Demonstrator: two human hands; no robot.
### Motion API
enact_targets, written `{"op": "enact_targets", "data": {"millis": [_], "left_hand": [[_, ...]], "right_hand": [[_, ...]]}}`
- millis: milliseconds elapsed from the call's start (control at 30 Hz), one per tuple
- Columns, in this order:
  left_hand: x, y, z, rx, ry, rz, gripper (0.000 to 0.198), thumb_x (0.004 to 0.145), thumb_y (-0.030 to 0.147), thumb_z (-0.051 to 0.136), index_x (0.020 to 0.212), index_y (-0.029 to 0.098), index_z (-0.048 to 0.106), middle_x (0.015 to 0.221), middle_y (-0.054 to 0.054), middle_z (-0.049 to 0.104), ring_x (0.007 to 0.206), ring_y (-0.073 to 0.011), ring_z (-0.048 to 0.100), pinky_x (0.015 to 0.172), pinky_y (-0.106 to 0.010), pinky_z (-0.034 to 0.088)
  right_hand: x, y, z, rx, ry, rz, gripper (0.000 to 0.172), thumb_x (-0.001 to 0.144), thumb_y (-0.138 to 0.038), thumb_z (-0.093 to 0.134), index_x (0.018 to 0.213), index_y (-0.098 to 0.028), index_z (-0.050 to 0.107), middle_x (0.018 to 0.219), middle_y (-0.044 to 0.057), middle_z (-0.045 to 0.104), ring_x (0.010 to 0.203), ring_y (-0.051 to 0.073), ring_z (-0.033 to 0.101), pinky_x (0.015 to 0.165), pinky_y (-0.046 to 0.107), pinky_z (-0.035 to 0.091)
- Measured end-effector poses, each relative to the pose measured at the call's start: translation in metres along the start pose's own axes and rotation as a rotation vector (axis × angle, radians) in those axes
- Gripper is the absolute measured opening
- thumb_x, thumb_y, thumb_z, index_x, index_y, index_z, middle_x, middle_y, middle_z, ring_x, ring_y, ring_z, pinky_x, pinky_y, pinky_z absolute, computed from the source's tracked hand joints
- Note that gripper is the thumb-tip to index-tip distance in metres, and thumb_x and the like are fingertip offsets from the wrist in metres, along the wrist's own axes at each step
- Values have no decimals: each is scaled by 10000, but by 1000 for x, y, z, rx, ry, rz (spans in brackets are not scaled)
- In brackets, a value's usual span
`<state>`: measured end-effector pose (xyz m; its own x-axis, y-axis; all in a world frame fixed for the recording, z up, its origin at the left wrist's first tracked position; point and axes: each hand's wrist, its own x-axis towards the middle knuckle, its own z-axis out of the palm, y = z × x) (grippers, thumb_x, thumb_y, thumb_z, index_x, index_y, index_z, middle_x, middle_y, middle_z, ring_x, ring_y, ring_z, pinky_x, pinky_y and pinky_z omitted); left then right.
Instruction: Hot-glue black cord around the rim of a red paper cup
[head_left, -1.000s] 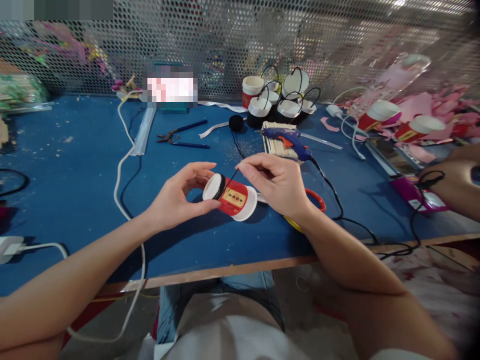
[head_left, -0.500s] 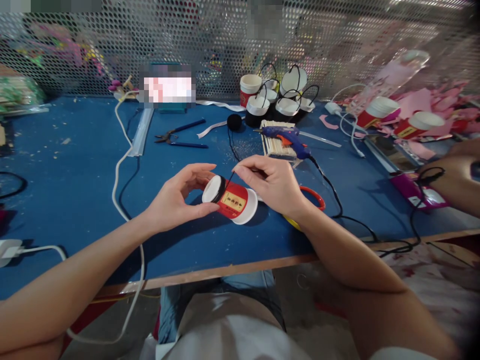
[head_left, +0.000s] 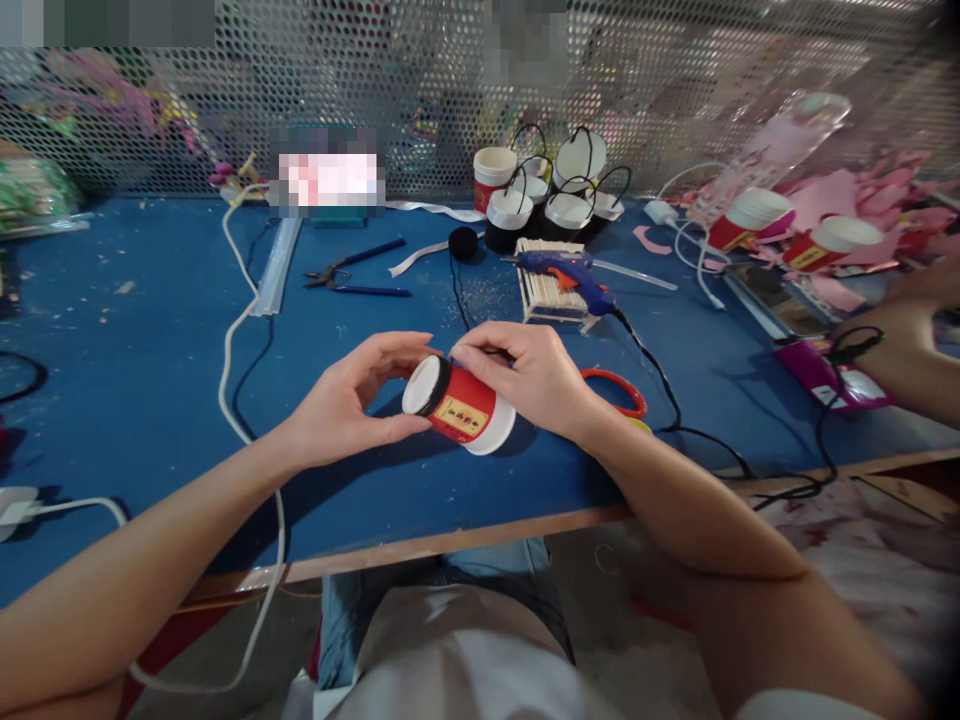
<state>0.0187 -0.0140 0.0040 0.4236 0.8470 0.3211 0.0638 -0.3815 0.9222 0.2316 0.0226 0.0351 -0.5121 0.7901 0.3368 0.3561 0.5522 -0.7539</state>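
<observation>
A red and white paper cup (head_left: 466, 410) lies tilted on its side above the blue table, its white base facing left. Black cord (head_left: 442, 388) is wound round the cup near that base. My left hand (head_left: 367, 400) grips the cup's base end between thumb and fingers. Close against the cup's upper side, my right hand (head_left: 525, 375) pinches the black cord, its fingertips partly hidden. From there the cord runs back to a black ball of cord (head_left: 463, 244) on the table.
Pliers (head_left: 356, 272) lie behind my left hand. A blue glue gun (head_left: 566, 272) rests on a small stick rack (head_left: 551, 295). Several cups with black cord handles (head_left: 570, 208) stand at the back. Scissors with a red handle (head_left: 619, 388) lie by my right wrist. Another person's hand (head_left: 900, 330) is at right.
My right hand has come down and left, closer to the cup, drawing the cord against its side. The cup has rolled slightly, so its yellow label sits lower.
</observation>
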Motion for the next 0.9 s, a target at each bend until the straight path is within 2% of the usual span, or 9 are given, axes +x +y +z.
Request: {"op": "enact_targets", "data": {"millis": [300,533,733,900], "left_hand": [[0,-2,0,-48,-23,4,661,692,138,744,1285,266,481,1271,-100,577,1148,-228,567,1023,-407,452],[0,-1,1,-69,-63,11,689,697,93,728,1303,291,466,1305,-86,551,1196,-221,541,1053,-388,435],[-1,0,0,-47,-90,-17,688,698,96,725,1301,307,471,1346,-80,516,1239,-242,510,1067,-417,428],[-1,0,0,-33,-97,-26,668,709,120,723,1300,309,475,1367,-84,504,1255,-254,500,1082,-439,415]], "right_hand": [[-1,-2,1,-29,-42,57,175,878,-284,511,780,-170,599,687,-14,601,593,82,490,544,218,366],[-1,0,1,-38,-94,47,166,904,-279,453,785,-177,508,739,-2,554,662,100,498,587,232,380],[-2,4,1,-25,-223,110,174,947,-306,366,822,-202,426,737,-4,532,650,108,479,576,240,369],[-3,6,4,17,-221,130,190,958,-329,343,813,-216,389,719,-10,518,650,114,479,576,245,370]]}}
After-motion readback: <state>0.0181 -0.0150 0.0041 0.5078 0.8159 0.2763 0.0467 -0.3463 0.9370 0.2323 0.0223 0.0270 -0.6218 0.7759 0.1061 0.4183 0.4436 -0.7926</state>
